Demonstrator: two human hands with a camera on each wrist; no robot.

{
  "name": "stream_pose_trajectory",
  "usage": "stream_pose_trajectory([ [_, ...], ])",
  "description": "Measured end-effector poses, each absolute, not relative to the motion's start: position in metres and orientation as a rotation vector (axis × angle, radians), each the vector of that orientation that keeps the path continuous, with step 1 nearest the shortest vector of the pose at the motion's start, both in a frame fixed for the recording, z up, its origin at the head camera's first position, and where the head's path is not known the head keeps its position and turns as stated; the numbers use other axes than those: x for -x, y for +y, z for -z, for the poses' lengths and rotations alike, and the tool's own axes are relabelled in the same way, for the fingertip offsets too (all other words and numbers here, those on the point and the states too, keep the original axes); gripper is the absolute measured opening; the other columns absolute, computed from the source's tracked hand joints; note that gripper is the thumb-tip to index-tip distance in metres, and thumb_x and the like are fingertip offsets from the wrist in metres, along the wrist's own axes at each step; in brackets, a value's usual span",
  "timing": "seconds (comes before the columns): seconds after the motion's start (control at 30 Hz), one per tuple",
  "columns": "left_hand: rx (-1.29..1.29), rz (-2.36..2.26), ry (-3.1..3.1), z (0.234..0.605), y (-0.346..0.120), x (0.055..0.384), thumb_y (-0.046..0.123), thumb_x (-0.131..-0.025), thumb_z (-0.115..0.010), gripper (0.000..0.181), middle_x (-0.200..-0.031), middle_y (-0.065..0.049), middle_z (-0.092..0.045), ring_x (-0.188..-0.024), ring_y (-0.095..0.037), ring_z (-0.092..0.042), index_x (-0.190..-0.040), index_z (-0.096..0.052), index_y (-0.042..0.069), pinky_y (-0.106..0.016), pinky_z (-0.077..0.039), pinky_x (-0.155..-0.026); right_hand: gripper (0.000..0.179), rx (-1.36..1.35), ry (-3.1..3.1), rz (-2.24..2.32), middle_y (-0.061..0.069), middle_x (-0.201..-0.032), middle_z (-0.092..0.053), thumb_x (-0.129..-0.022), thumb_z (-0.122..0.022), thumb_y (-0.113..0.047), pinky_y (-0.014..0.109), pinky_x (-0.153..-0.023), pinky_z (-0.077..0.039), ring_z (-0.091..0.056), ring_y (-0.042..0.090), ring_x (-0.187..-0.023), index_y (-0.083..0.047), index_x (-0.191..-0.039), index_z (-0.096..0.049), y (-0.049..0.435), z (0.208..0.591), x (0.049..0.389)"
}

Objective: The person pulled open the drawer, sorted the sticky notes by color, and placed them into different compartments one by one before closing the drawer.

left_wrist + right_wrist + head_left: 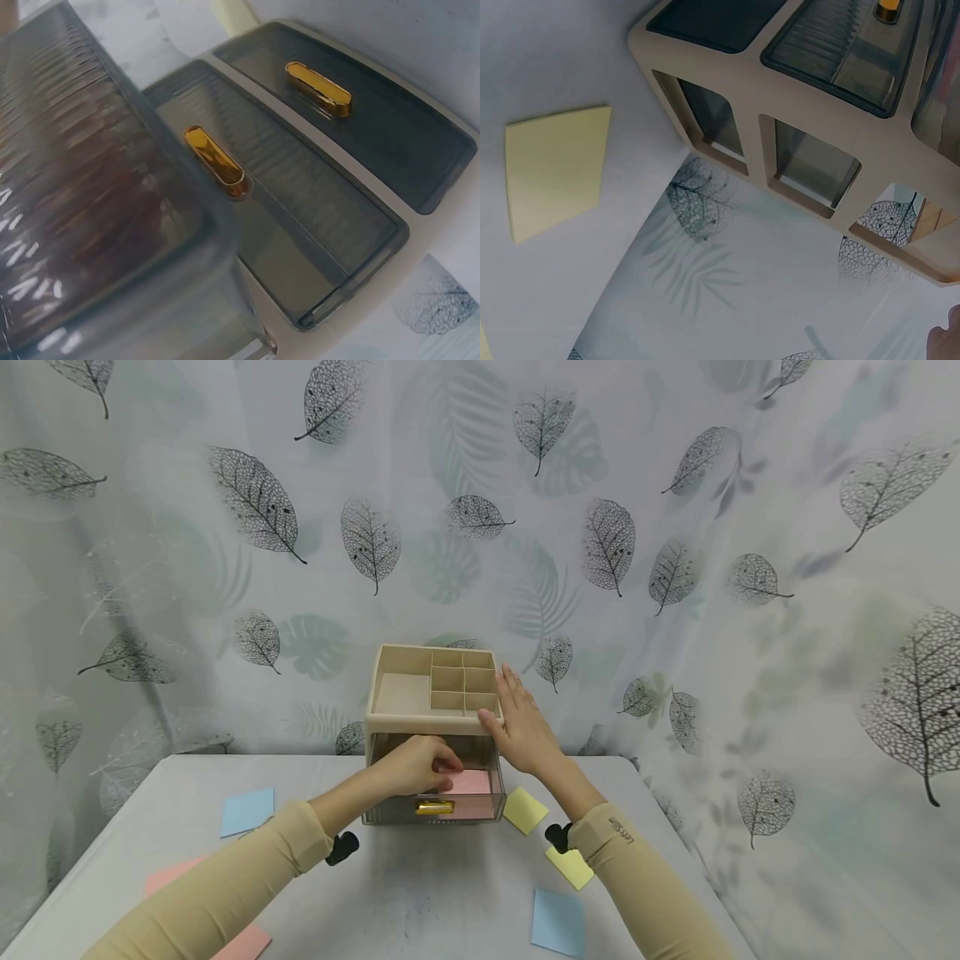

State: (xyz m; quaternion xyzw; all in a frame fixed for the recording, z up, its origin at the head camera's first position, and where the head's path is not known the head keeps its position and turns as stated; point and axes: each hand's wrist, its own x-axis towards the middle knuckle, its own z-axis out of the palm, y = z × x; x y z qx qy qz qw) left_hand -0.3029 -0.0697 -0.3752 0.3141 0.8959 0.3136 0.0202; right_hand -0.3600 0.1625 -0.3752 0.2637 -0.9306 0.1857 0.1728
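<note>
A beige desk organizer (423, 725) has its clear top drawer (390, 812) pulled out, with a gold handle (435, 807) on the front. Pink sticky notes (474, 782) lie inside that drawer. My left hand (416, 766) reaches into it from the left, fingers loosely bent with the tips right at the notes' left edge. Against the organizer's upper right side rests my right hand (525, 731), fingers extended toward the back and thumb at the top front corner. The left wrist view shows two closed lower drawers (277, 195) with gold handles.
Divided compartments (448, 679) top the organizer. Yellow sticky notes (526, 811) lie at its right, more yellow notes (572, 867) and a blue pad (558, 922) nearer. Another blue pad (247, 812) and pink notes (243, 943) lie left. A leaf-patterned curtain (480, 568) hangs behind the table.
</note>
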Motion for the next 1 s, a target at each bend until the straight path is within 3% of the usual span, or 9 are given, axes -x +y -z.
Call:
stream_pose_trajectory([
  [0.47,-0.917,-0.954,2.806,0.37,-0.072,0.301,0.005,-0.09,-0.079,0.019,-0.104,-0.002,-0.077,-0.09,-0.011,-0.07,-0.11,-0.079,0.006,-0.036,-0.06,-0.083,0.081,-0.746,-2.664,-0.518,0.008,-0.175,0.002,-0.11,-0.025,-0.06,0.049,-0.13,-0.009,0.001,0.024,-0.161,-0.005,-0.167,-0.006,0.163,0.375,0.36],
  [0.7,-0.957,-1.008,2.812,0.363,-0.08,0.293,0.011,-0.097,-0.072,0.019,-0.103,0.0,-0.077,-0.083,-0.008,-0.066,-0.114,-0.078,0.005,-0.032,-0.058,-0.076,0.08,-0.758,-2.658,-0.534,0.01,-0.175,0.001,-0.111,-0.027,-0.058,0.053,-0.129,-0.013,0.001,0.026,-0.161,-0.004,-0.167,-0.007,0.163,0.376,0.36],
  [1.0,-1.006,-1.24,2.773,0.351,-0.095,0.275,0.013,-0.1,-0.069,0.023,-0.11,-0.005,-0.075,-0.09,-0.011,-0.069,-0.12,-0.074,0.005,-0.029,-0.059,-0.077,0.084,-0.751,-2.644,-0.538,0.009,-0.175,0.002,-0.109,-0.024,-0.063,0.056,-0.128,-0.015,-0.001,0.027,-0.161,-0.004,-0.167,-0.008,0.163,0.378,0.362],
])
